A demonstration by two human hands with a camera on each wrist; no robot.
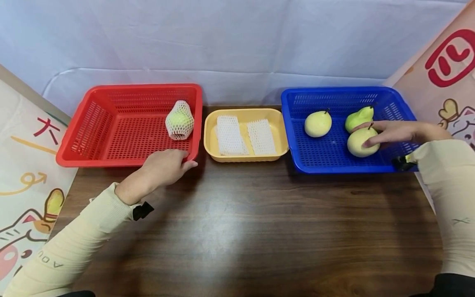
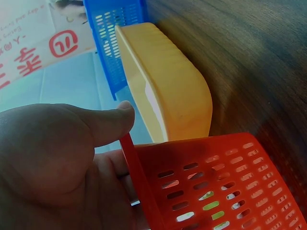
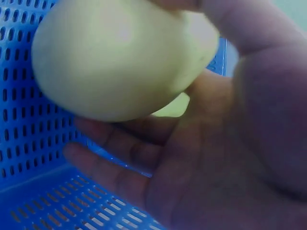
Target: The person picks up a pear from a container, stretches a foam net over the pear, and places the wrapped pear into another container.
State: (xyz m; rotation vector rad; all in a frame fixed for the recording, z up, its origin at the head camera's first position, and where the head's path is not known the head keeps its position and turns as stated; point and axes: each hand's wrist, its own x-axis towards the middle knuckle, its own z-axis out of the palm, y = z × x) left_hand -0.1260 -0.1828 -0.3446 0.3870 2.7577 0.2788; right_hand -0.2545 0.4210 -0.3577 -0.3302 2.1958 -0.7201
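At the near right corner of the red basket (image 1: pixel 199 123), my left hand (image 1: pixel 163 168) grips the rim, its thumb (image 2: pixel 112 122) on one side and fingers on the other. My right hand (image 1: pixel 398 131) is over the blue basket (image 1: pixel 290 136) and holds a pale yellow pear (image 1: pixel 360 144) between thumb and fingers. The same pear (image 3: pixel 115 57) fills the upper part of the right wrist view. Behind it lies a green pear (image 1: pixel 358 119), partly hidden. Another yellow pear (image 1: pixel 318 123) sits left of them. In the red basket, a green pear in a white foam net (image 1: pixel 179 120) rests at the right side.
Between the two baskets stands a yellow tray (image 1: pixel 245 158) with white foam nets (image 1: pixel 229 134) in two groups. All three containers line the back of the brown wooden table (image 1: pixel 252 222), before a pale cloth (image 1: pixel 237 41). Printed panels (image 1: pixel 454 78) flank both sides.
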